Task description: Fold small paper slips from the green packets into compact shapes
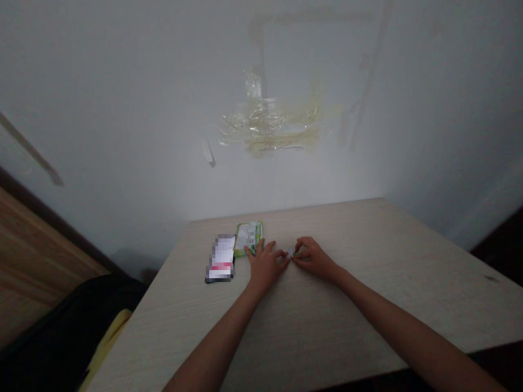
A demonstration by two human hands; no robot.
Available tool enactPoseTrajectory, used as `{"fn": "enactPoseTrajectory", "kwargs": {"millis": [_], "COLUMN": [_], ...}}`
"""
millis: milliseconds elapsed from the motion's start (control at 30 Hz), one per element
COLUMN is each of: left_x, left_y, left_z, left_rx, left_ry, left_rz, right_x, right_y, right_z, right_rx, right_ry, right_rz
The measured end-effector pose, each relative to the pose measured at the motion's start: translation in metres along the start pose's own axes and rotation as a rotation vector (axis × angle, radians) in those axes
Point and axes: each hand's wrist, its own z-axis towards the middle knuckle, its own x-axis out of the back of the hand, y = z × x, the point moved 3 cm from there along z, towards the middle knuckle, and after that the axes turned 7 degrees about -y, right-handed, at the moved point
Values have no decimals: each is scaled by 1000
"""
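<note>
A small greyish, shiny-looking piece (291, 251) lies between my two hands, too small to name. My left hand (266, 265) pinches its left side with thumb and forefinger. The other fingers of that hand are spread, their tips at the edge of a green and white flat packet (247, 235). From the right, my right hand (314, 258) has its thumb and forefinger closed on the same piece, partly covering it. Both hands rest low over the pale wooden table (368, 239).
A phone (220, 258) with a lit, blurred-out screen lies left of the packet. Behind the table rises a wall (163, 109) with clear tape stuck on it. Dark cloth (81, 316) and a yellow cloth (108, 345) are beyond the table's left edge.
</note>
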Motion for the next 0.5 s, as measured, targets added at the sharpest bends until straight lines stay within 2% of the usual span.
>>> {"fn": "enactPoseTrajectory", "kwargs": {"millis": [500], "left_x": [6], "left_y": [2], "left_z": [-2], "left_rx": [49], "left_ry": [-29], "left_rz": [-19], "right_x": [3], "right_y": [-4], "right_z": [-2], "right_rx": [72], "right_ry": [-100], "right_rz": [28]}}
